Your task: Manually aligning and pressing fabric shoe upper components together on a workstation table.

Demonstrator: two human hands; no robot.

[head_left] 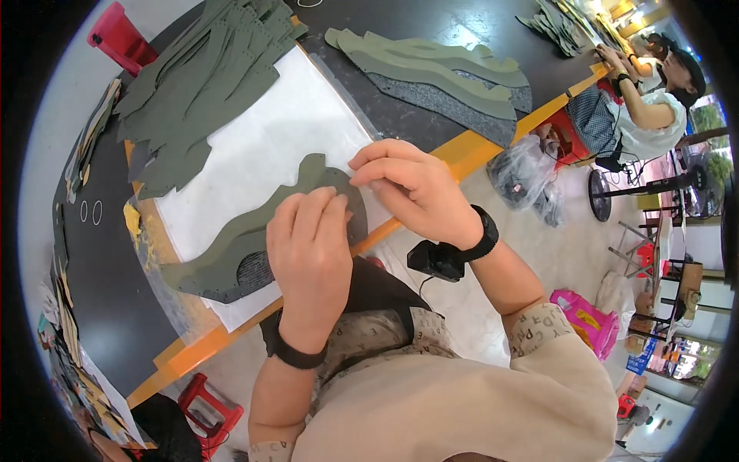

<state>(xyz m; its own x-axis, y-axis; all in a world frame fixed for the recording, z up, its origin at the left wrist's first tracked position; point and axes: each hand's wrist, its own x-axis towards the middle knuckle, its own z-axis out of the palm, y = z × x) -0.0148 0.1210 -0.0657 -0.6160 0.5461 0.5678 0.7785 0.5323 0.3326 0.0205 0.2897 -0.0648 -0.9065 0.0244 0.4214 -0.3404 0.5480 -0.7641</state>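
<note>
A white sheet (262,146) lies on the dark counter (108,269), and a green panel (231,231) with a wavy upper edge rests across the sheet's near part, its left tip reaching past the sheet's left edge. A dark speckled patch shows through near the panel's lower edge. The person's left hand (309,250) is over the sheet's near side, fingers bent and brought together, the tips down at the panel; whether they pinch it cannot be told. The right hand (419,189) is at the sheet's right side, beside the panel's right end, its fingers curled and the thumb tucked beneath; whether it grips anything cannot be told.

A large heap of dark green pieces (208,85) overlaps the sheet's far left part. To the right of the sheet lie olive pieces with speckled grey parts (439,108). A red container (123,42) stands beyond the sheet to the far left, and a yellow scrap (133,221) lies just off its left edge. Well to the right of the sheet, clear plastic bags (516,177) rest near a seated co-worker (654,115).
</note>
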